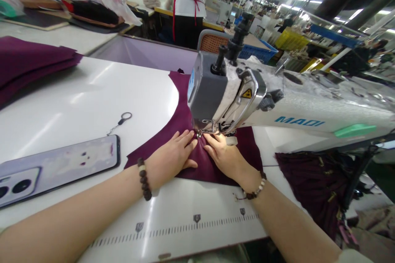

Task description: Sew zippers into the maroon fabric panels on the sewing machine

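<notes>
A piece of dark purple fabric [188, 167] lies on the white sewing table, passing under the presser foot [199, 134] of a sewing machine [296, 94]. Flat on the fabric, just left of the foot, rests my left hand [173, 154], its fingers stretched out and the thumb apart. My right hand [225, 154] presses on the same fabric to the right of the foot, fingers extended, with a pale band around one finger. Both sets of fingertips are close to the needle area. The needle itself is too small to make out.
At left lie a phone [68, 166] with a ring strap [126, 116] and stacked purple fabric [33, 63]. More dark purple pieces with zippers [314, 189] hang at right. A ruler scale [173, 230] marks the table's front. A person in an apron [189, 4] stands beyond the table.
</notes>
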`<state>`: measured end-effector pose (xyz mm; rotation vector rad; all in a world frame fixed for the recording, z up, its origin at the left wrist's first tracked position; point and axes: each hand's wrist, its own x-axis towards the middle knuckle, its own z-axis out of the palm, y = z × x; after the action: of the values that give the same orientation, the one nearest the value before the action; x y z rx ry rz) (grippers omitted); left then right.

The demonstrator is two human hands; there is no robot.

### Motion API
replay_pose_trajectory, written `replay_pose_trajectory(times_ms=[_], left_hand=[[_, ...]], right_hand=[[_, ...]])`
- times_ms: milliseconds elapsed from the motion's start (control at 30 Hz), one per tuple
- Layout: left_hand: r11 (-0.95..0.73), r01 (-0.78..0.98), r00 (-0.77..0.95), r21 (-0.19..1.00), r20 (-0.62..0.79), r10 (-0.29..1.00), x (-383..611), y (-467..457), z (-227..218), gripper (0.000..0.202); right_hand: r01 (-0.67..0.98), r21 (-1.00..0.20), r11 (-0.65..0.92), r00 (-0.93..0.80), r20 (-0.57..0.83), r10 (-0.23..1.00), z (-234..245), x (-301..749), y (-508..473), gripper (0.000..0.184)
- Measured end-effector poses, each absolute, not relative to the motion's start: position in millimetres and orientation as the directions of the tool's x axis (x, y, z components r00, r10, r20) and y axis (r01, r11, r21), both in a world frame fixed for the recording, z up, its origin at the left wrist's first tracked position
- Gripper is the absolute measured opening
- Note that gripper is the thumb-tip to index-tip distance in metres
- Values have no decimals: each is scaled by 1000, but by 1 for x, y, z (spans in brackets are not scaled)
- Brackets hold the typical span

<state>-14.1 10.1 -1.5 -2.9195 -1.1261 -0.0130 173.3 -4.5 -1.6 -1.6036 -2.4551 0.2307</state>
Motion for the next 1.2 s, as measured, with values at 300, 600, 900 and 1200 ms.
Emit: replay_pose_trajectory(times_ms=[300,600,900,1200], left_hand=[[-747,663,749,49,-49,661,-33,32,3,61],[-738,675,737,3,59,674,-38,21,30,32],[-736,677,734,8,63,676,-44,21,-9,58],[-779,626,766,25,164,621,-25,18,7,54]], right_hand=[[923,-217,318,-328,-11,945,16,161,-28,46],[925,-161,343,-350,-10,937,40,190,-31,36],[992,70,105,-95,-136,986,15,189,-57,56],[976,84,202,-204,21,979,37,164,-68,41]])
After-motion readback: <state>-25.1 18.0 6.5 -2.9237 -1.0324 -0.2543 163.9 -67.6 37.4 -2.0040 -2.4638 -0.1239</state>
